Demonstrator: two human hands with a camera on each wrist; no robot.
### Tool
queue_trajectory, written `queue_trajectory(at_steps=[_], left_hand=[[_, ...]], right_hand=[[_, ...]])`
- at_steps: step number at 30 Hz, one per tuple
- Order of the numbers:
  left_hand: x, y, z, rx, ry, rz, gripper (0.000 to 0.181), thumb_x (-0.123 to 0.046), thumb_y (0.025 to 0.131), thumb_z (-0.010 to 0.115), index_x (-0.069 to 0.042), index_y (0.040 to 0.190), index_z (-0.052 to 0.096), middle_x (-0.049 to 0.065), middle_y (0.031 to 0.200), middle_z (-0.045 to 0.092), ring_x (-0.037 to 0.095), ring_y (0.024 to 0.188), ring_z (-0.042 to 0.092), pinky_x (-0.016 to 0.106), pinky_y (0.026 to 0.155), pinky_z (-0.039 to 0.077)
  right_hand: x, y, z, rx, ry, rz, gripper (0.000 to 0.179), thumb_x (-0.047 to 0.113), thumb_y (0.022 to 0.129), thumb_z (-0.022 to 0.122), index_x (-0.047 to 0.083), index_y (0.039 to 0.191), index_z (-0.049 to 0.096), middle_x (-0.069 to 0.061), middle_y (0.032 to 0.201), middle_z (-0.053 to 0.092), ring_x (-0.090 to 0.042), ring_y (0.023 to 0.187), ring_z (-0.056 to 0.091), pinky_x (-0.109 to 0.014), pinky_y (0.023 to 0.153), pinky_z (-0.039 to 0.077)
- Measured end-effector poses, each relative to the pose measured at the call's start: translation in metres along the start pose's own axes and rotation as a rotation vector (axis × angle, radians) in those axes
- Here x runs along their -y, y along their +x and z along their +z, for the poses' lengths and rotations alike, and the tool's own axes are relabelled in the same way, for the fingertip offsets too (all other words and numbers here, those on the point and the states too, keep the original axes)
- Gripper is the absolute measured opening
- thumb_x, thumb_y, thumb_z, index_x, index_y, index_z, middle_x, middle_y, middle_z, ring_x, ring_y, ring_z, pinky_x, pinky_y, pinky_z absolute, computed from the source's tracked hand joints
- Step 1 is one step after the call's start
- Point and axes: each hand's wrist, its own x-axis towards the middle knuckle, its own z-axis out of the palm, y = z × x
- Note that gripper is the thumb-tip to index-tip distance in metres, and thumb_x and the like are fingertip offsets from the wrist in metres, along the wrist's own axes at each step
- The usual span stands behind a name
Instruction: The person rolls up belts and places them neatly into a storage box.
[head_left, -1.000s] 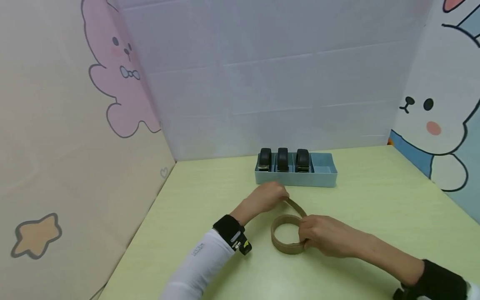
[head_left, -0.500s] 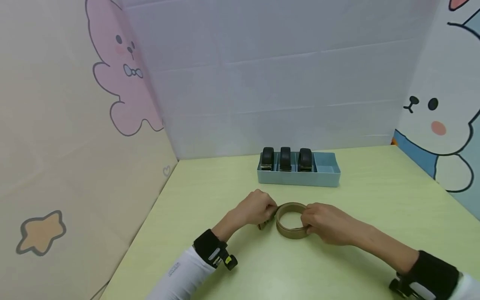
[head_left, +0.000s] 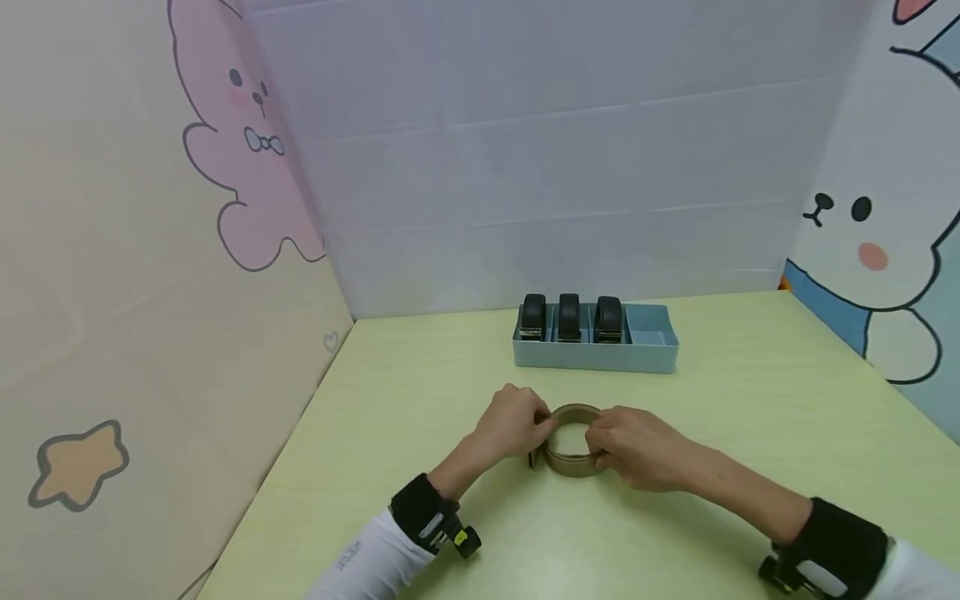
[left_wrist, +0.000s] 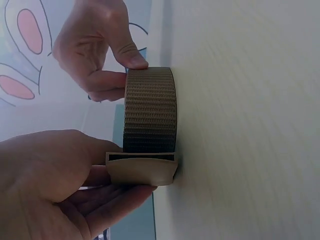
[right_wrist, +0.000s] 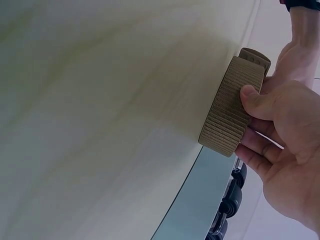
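Note:
A tan webbing belt point(head_left: 573, 467), rolled into a wide ring, stands on its edge low over the table between both hands. Its ribbed outer face fills the middle of the left wrist view. My left hand point(head_left: 513, 423) grips the belt's end at the left of the ring, where a flat tan buckle point(left_wrist: 141, 172) lies right against the coil. From the other side my right hand point(head_left: 637, 446) pinches the ring's wall, the thumb on the outside and fingers inside. In the right wrist view that thumb point(right_wrist: 256, 102) presses the webbing, and part of the fingers is hidden.
Behind the hands stands a light blue divided box point(head_left: 596, 357). Three of its compartments hold black rolled belts point(head_left: 568, 317), and the rightmost compartment shows its bare floor. Cloth walls point(head_left: 480, 167) with cartoon prints close off the pale yellow table point(head_left: 420, 358) at the back and sides.
My left hand has come back toward me from beyond the ring, bringing the loose belt end round to the coil's left side. My right hand has kept its hold, shifting slightly.

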Motion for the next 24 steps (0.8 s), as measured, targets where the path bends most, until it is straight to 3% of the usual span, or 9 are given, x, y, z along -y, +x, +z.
queue_trajectory(at_steps=[6, 9, 12, 15, 17, 19, 22, 24], left_hand=[[-0.008, -0.003, 0.002, -0.016, 0.042, -0.046, 0.031, -0.016, 0.099, 0.083, -0.012, 0.069, 0.082, -0.010, 0.053, 0.057, -0.002, 0.046, 0.042, 0.015, 0.047, 0.035], [-0.009, -0.005, 0.004, -0.047, 0.056, -0.048, 0.031, -0.016, 0.096, 0.086, -0.014, 0.065, 0.078, -0.013, 0.050, 0.050, -0.004, 0.042, 0.039, 0.014, 0.045, 0.032], [-0.008, -0.005, 0.005, -0.116, 0.088, -0.020, 0.030, -0.014, 0.094, 0.085, -0.015, 0.064, 0.080, -0.013, 0.049, 0.051, -0.006, 0.042, 0.036, 0.012, 0.044, 0.029], [-0.008, -0.004, 0.001, -0.225, 0.156, 0.039, 0.031, -0.013, 0.092, 0.085, -0.017, 0.063, 0.077, -0.013, 0.050, 0.051, -0.007, 0.045, 0.031, 0.011, 0.045, 0.023], [-0.009, -0.004, -0.003, -0.311, 0.220, 0.090, 0.033, -0.013, 0.091, 0.085, -0.017, 0.061, 0.074, -0.011, 0.051, 0.052, -0.005, 0.048, 0.030, 0.011, 0.047, 0.020], [-0.010, -0.004, -0.006, -0.393, 0.289, 0.147, 0.033, -0.012, 0.090, 0.085, -0.018, 0.061, 0.072, -0.009, 0.052, 0.056, -0.003, 0.049, 0.035, 0.012, 0.048, 0.020], [-0.012, -0.004, -0.011, -0.491, 0.402, 0.260, 0.025, -0.013, 0.091, 0.087, -0.018, 0.068, 0.079, -0.008, 0.062, 0.070, 0.000, 0.051, 0.055, 0.012, 0.049, 0.033], [-0.011, -0.005, -0.012, -0.534, 0.467, 0.351, 0.016, -0.013, 0.092, 0.087, -0.018, 0.077, 0.084, -0.007, 0.072, 0.078, 0.003, 0.058, 0.067, 0.013, 0.052, 0.045]], right_hand=[[0.004, 0.002, -0.001, 0.036, -0.007, 0.037, 0.026, 0.005, 0.087, 0.095, 0.020, 0.084, 0.073, 0.011, 0.080, 0.070, 0.000, 0.074, 0.061, -0.043, 0.089, 0.065], [0.006, 0.004, -0.003, 0.063, -0.005, 0.056, 0.026, 0.005, 0.088, 0.093, 0.020, 0.084, 0.073, 0.011, 0.080, 0.069, 0.000, 0.074, 0.061, -0.043, 0.089, 0.065], [0.008, 0.006, -0.008, 0.099, 0.045, 0.088, 0.023, 0.007, 0.091, 0.091, 0.021, 0.086, 0.074, 0.011, 0.083, 0.069, -0.001, 0.076, 0.062, -0.039, 0.086, 0.064], [0.008, 0.008, -0.016, 0.097, 0.171, 0.149, 0.018, 0.008, 0.098, 0.087, 0.021, 0.093, 0.075, 0.012, 0.089, 0.071, 0.000, 0.079, 0.063, -0.031, 0.079, 0.061], [0.008, 0.010, -0.020, 0.021, 0.238, 0.198, 0.015, 0.007, 0.100, 0.084, 0.019, 0.097, 0.076, 0.011, 0.093, 0.073, 0.000, 0.081, 0.064, -0.028, 0.074, 0.059], [0.006, 0.013, -0.023, -0.104, 0.240, 0.240, 0.015, 0.005, 0.100, 0.084, 0.018, 0.100, 0.076, 0.009, 0.096, 0.074, -0.003, 0.083, 0.064, -0.029, 0.074, 0.058], [0.000, 0.017, -0.028, -0.268, 0.185, 0.293, 0.015, 0.004, 0.098, 0.086, 0.013, 0.106, 0.078, 0.002, 0.102, 0.078, -0.013, 0.088, 0.070, -0.036, 0.078, 0.062], [-0.005, 0.019, -0.032, -0.288, 0.185, 0.321, 0.016, 0.007, 0.099, 0.087, 0.011, 0.113, 0.079, -0.003, 0.110, 0.081, -0.021, 0.096, 0.075, -0.041, 0.085, 0.065]])
